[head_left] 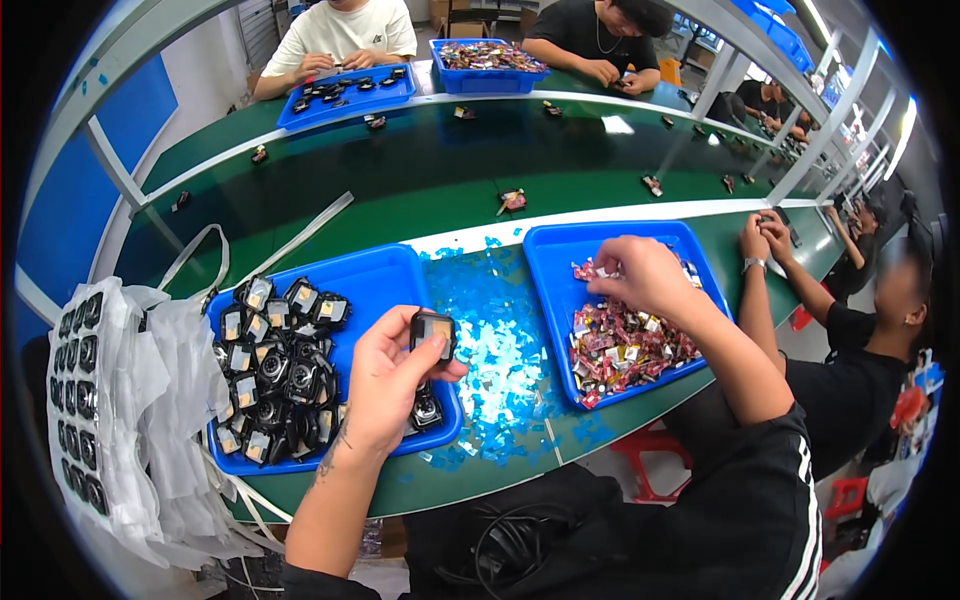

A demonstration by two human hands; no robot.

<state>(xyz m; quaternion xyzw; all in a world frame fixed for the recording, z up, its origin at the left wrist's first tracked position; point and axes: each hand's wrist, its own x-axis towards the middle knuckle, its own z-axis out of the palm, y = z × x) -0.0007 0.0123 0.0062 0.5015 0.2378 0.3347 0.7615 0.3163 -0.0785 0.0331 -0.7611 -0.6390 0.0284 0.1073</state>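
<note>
- Centrally, the left hand (pixel 388 375) is clamped on one black case (pixel 432 338), thumb across its face and fingers behind it. The case is raised above the right side of the left tray.
- Left tray (pixel 375 285): blue, shallow, rectangular. It contains a heap of black cases (pixel 270 375), piled mainly in its left half; many show a pale rectangular patch, others a round ring. Bare tray floor shows toward the far right corner. One further case (pixel 427 408) lies near the near right corner, partly behind the left wrist.
- Right tray (pixel 557 275): blue, of similar form. It contains a loose mound of small red parts (pixel 625 345), mixed with white and yellow bits. Bare floor shows at the far left.
- The right hand (pixel 645 278) is over the right tray, thumb and fingers bent close together above the mound; whether a part is pinched between them cannot be told.
- Between the trays, blue flakes (pixel 490 365) cover the green bench (pixel 490 470).
- Left of the left tray, a stack of white sheets (pixel 165 380) stands beside rows of black rings (pixel 77 395).
- Across the belt (pixel 420 155), one blue tray (pixel 375 102) holds spaced black pieces; another blue tray (pixel 487 82) is heaped with small mixed parts.
</note>
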